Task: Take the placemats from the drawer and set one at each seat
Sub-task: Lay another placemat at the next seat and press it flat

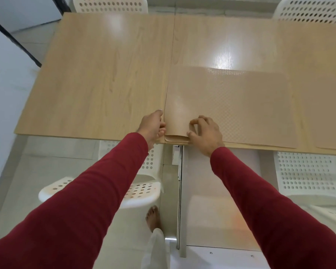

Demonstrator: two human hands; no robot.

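Tan dimpled placemats (231,105) stacked at the table (105,74) edge
Our left hand (152,128) and right hand (205,133) pinch their near-left corner

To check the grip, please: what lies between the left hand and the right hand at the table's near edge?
In the head view, the near-left corner of the placemat stack lies between the left hand and right hand.

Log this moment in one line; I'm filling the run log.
left hand: at placemats' left edge | right hand: peeling near corner | table
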